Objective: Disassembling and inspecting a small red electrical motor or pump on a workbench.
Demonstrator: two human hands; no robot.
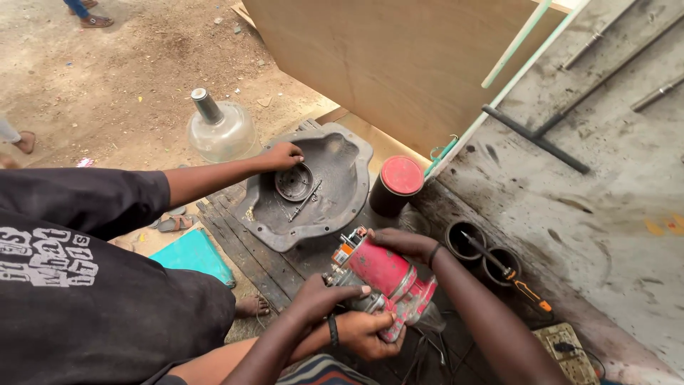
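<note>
Left hand: lying at 6 o'clock, fingers pressed together and curling over the grey metal end of the red power tool
Co-worker's shirt: filling 8 o'clock, black, carrying white block lettering on the chest
Teal sheet: lying flat at 7 o'clock beside the planks, plain, showing no label
Clear jar: standing at 11 o'clock on the dirt, domed, with a grey neck
Co-worker's far hand: resting on the rim of the grey metal housing, above its round black insert
Co-worker's near hand: gripping the tool's base from below
Red power tool: sitting just below centre, tilted, showing a small orange tag at its upper end
Doing it well: probably keeping both grips firm, so the body is not rolling while it is worked on
Red-lidded can: standing at 12 o'clock of the tool, dark, round
Right hand: closing around the tool's upper end
Orange-handled screwdriver: lying at 3 o'clock across two dark rings
</note>
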